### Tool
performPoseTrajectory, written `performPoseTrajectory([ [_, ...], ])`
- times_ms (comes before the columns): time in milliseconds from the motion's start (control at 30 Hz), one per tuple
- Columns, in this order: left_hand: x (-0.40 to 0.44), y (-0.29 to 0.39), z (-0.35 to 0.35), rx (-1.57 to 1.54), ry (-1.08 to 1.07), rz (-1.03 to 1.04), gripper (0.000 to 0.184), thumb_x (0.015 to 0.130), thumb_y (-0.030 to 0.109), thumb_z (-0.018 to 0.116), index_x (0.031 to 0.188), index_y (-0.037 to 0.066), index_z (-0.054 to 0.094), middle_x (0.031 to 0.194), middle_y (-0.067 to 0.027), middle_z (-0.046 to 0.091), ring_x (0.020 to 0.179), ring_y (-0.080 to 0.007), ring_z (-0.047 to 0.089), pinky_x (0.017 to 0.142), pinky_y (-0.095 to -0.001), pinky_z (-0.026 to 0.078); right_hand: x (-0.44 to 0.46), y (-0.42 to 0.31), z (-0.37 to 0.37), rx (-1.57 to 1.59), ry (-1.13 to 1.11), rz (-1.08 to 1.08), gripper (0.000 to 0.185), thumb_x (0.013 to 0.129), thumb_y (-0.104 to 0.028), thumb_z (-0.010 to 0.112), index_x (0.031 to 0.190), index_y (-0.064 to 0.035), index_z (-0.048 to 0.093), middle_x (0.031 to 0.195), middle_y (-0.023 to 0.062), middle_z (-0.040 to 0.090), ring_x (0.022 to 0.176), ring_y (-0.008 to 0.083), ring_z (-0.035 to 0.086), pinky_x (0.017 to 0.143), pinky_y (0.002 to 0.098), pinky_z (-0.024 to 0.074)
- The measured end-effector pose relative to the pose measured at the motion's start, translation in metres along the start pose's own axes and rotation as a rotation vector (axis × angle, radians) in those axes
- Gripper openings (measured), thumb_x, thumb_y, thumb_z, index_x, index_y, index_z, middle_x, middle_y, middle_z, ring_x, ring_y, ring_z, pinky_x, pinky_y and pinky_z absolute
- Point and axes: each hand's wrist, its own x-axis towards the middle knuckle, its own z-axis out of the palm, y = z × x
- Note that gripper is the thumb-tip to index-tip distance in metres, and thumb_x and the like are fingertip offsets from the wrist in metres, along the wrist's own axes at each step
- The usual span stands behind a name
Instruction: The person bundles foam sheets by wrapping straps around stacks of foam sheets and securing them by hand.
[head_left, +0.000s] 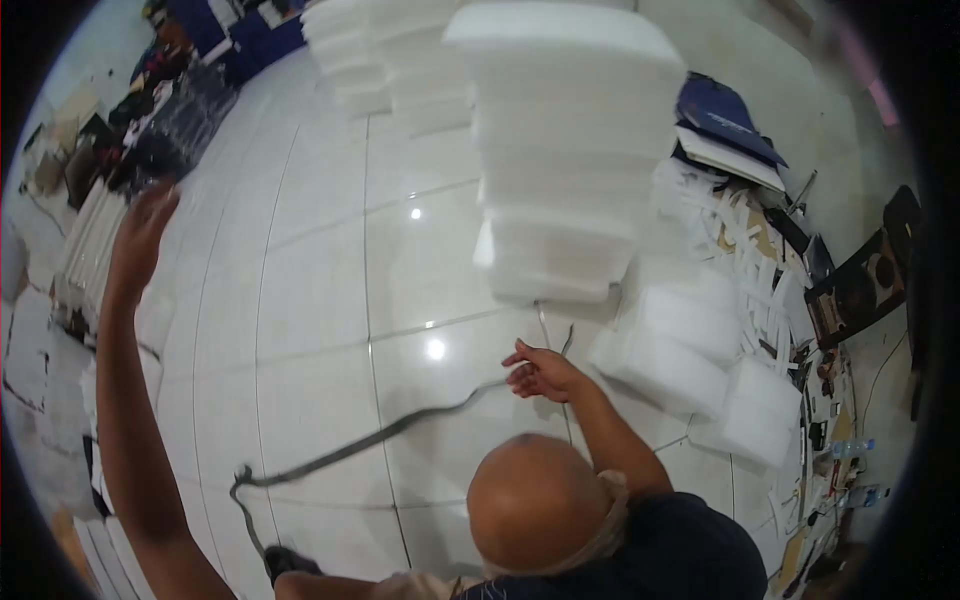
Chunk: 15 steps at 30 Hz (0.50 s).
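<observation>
My left hand (147, 235) is raised at the left, its arm stretched forward. Its fingers look extended and slightly blurred, with nothing visible in them. Below the white stack, my right hand (540, 373) has loosely bent fingers spread apart. A long dark grey strap (370, 440) runs across the tiled floor and passes behind this hand; its tip shows above the wrist. Whether the fingers touch the strap I cannot tell. At its left end the strap bends down toward a dark object (290, 563) at the bottom edge. My bent knee (540, 500) hides part of the floor.
A tall stack of white foam sheets (570, 130) stands ahead, with more stacks (345, 60) behind. White foam blocks (665, 370) lie to the right, near white scraps (745, 240) and a blue bag (728, 115). Clutter (180, 120) lines the left wall.
</observation>
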Motion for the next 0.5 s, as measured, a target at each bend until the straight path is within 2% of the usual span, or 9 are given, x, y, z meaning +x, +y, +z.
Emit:
performPoseTrajectory([
  [67,0.043,0.12,0.031,-0.099,0.073,0.216,0.058,0.096,0.047,0.051,0.132,0.002,0.053,0.133,-0.0173,0.055,0.126,-0.0264,0.049,0.106,-0.0354,0.035,0.042,-0.004,-0.019,0.439,0.131,-0.223,0.054,0.094,-0.048,0.052,0.119,-0.0006,0.051,0.095,0.0129,0.063,0.08,0.0248,0.064,0.075,0.038,0.0549],
  [167,0.102,0.227,0.082,-0.18,-0.023,0.532,0.061,0.096,0.05,0.05,0.133,0.001,0.052,0.132,-0.0189,0.055,0.126,-0.0274,0.049,0.106,-0.0362,0.035,0.087,-0.008,-0.051,0.848,0.374,-0.333,0.053,0.095,-0.04,0.047,0.132,-0.003,0.043,0.116,0.0146,0.058,0.101,0.0279,0.06,0.088,0.0426,0.0504],
  [200,0.116,0.252,0.102,-0.189,-0.074,0.617,0.062,0.096,0.051,0.049,0.134,0.001,0.052,0.132,-0.0195,0.055,0.126,-0.0278,0.05,0.107,-0.0364,0.035,0.09,-0.015,-0.055,0.862,0.364,-0.349,0.053,0.095,-0.04,0.047,0.132,-0.003,0.043,0.116,0.0146,0.058,0.101,0.0279,0.06,0.088,0.0426,0.0504],
  [267,0.122,0.302,0.136,-0.165,-0.193,0.635,0.058,0.099,0.046,0.044,0.138,0.003,0.048,0.139,-0.0153,0.05,0.132,-0.0249,0.043,0.111,-0.0344,0.029,0.095,-0.021,-0.064,1.013,0.585,-0.291,0.063,0.093,-0.042,0.043,0.143,-0.0064,0.032,0.132,0.0165,0.047,0.12,0.0315,0.049,0.101,0.0488,0.0409],
  [300,0.124,0.321,0.15,-0.1,-0.221,0.611,0.058,0.1,0.046,0.042,0.139,0.003,0.046,0.141,-0.0149,0.048,0.133,-0.0258,0.041,0.112,-0.0345,0.028,0.1,-0.018,-0.071,1.023,0.603,-0.315,0.069,0.091,-0.048,0.041,0.147,-0.0096,0.029,0.136,0.014,0.043,0.129,0.0297,0.041,0.109,0.0505,0.029],
  [333,0.132,0.33,0.161,-0.099,-0.245,0.63,0.058,0.1,0.046,0.042,0.139,0.003,0.046,0.141,-0.0149,0.048,0.133,-0.0258,0.041,0.112,-0.0345,0.028,0.102,-0.015,-0.077,1.052,0.613,-0.316,0.069,0.091,-0.048,0.041,0.147,-0.0096,0.029,0.136,0.014,0.043,0.129,0.0297,0.041,0.109,0.0505,0.029],
  [400,0.155,0.342,0.182,-0.166,-0.355,0.681,0.059,0.101,0.047,0.039,0.14,0.004,0.046,0.144,-0.0153,0.045,0.134,-0.0278,0.039,0.113,-0.0353,0.026,0.108,-0.01,-0.084,1.15,0.614,-0.407,0.054,0.09,-0.049,0.041,0.128,-0.0114,0.046,0.119,0.0071,0.052,0.113,0.0252,0.048,0.105,0.0493,0.0296],
  [467,0.169,0.343,0.194,-0.153,-0.326,0.68,0.059,0.1,0.049,0.035,0.141,0.008,0.046,0.142,-0.0162,0.045,0.135,-0.0284,0.039,0.113,-0.0361,0.025,0.109,-0.014,-0.081,1.212,0.619,-0.421,0.06,0.088,-0.052,0.041,0.133,-0.0114,0.044,0.126,0.0069,0.049,0.12,0.0247,0.046,0.107,0.0476,0.0265],
  [500,0.177,0.343,0.199,-0.144,-0.384,0.549,0.058,0.1,0.049,0.037,0.139,0.007,0.048,0.139,-0.0157,0.048,0.133,-0.0273,0.041,0.112,-0.0354,0.026,0.11,-0.018,-0.078,1.236,0.608,-0.435,0.067,0.087,-0.054,0.04,0.138,-0.0115,0.041,0.133,0.0068,0.047,0.127,0.0241,0.043,0.108,0.0459,0.0235],
])
